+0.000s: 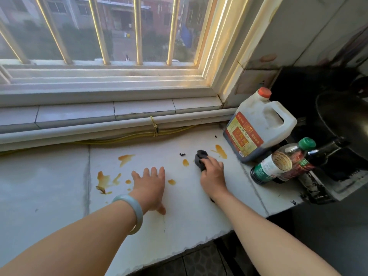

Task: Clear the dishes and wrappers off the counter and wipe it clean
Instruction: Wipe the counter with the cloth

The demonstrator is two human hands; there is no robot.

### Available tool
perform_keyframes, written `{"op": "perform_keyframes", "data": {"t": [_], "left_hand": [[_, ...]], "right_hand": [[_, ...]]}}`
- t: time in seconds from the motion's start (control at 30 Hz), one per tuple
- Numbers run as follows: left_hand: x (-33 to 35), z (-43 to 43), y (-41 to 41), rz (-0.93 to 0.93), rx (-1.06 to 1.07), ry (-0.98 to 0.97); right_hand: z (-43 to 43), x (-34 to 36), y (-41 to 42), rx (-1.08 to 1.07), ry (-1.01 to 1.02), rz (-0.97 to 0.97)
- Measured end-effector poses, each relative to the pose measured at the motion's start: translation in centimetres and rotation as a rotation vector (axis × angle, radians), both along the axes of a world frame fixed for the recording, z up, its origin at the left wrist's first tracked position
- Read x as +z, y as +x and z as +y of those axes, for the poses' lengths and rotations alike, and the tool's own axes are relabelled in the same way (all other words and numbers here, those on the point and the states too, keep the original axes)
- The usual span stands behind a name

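1. Wiping is judged in hand: a dark cloth (200, 156) is clamped in the right grip (213, 175) and pressed on the tabletop (59, 186).
2. The left grip (150, 188) is laid flat, fingers apart, empty.
3. Spills (103, 181) are seen beside and left of the cloth; leftward sweeps are called for.
4. Room is closed rightward by a jug (256, 128) and bottles (278, 164); it is open leftward, with the front edge behind both wrists.

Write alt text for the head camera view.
A person's right hand grips a dark cloth on a white counter spotted with orange stains; the left hand rests flat beside it. A jug and bottles stand at right.
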State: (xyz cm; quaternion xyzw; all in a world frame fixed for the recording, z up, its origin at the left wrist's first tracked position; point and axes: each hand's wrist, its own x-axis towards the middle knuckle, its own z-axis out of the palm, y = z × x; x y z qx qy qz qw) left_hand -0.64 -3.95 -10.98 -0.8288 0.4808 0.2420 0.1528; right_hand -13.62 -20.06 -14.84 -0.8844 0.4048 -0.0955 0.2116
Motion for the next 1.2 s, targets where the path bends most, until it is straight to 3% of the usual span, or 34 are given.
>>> {"op": "perform_keyframes", "data": {"t": [0.1, 0.27, 0.4, 0.53, 0.63, 0.73, 0.87, 1.03, 1.2], "left_hand": [[0.0, 0.1, 0.2, 0.006, -0.002, 0.003], [-0.2, -0.3, 0.1, -0.016, -0.023, 0.004], [-0.1, -0.5, 0.1, -0.037, -0.049, 0.005], [0.0, -0.6, 0.0, -0.062, -0.058, 0.013], [0.0, -0.2, 0.0, -0.058, -0.04, 0.001], [-0.2, 0.3, 0.3, -0.028, -0.012, -0.035], [-0.6, 0.5, 0.4, -0.006, 0.009, -0.058], [-1.0, 0.9, 0.7, 0.008, -0.007, -0.098], [0.3, 2.8, 3.3, 0.207, 0.119, -0.277]], "right_hand": [[-4.4, 1.5, -0.3, -0.16, -0.097, 0.074], [-7.6, 1.6, 0.7, -0.226, 0.021, 0.372], [-5.0, 1.2, 2.4, -0.135, -0.01, 0.323], [0.4, 0.6, 3.2, 0.114, -0.046, 0.247], [2.6, -0.3, 3.0, 0.311, -0.011, 0.083], [-0.7, 0.1, 3.5, 0.131, -0.008, -0.035], [-4.2, 0.9, 4.3, -0.124, -0.025, 0.223], [0.9, 0.6, 6.9, 0.037, -0.046, 0.24], [8.1, 0.3, 8.5, 0.199, 0.013, 0.173]]}}
